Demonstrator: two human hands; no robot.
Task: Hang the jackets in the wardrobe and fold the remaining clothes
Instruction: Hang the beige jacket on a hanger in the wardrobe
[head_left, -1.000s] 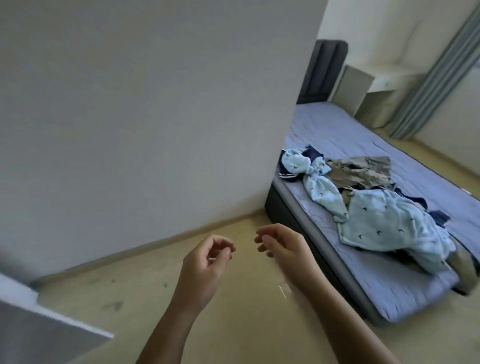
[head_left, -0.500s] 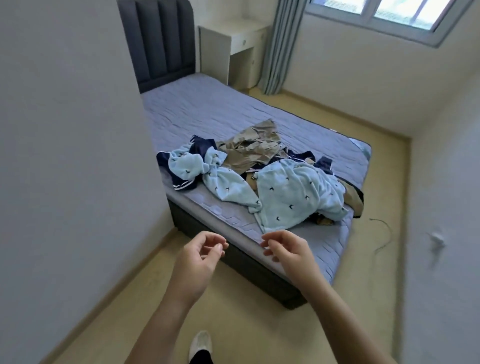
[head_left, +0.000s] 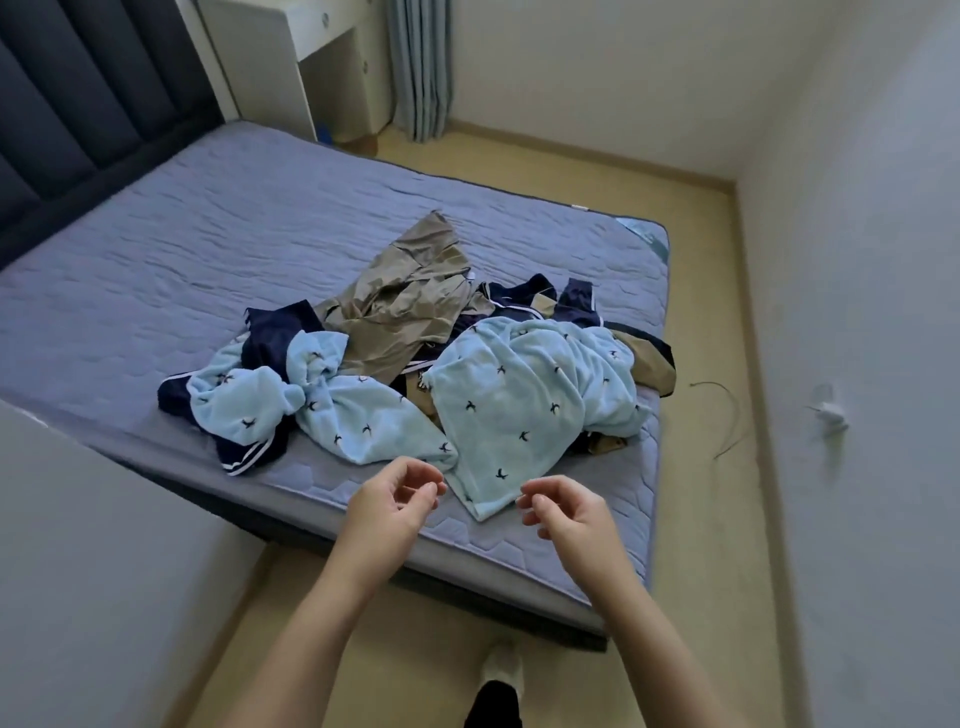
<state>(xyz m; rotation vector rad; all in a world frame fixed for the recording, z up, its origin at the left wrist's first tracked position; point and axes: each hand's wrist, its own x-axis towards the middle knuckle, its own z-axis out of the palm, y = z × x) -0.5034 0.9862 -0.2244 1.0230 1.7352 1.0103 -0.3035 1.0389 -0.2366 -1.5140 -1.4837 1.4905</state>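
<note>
Both hands hover loosely curled and empty, left hand (head_left: 387, 501) and right hand (head_left: 569, 512), above the light blue garment (head_left: 519, 410) heaped on the bed (head_left: 208, 249).

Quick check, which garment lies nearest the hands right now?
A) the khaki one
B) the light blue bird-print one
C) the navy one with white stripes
B: a corner of the light blue garment lies between the left hand and right hand; the khaki garment sits farther back.

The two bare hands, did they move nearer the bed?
Yes. The left hand and right hand went forward, from over the floor to over the grey-blue quilted mattress edge.
</note>
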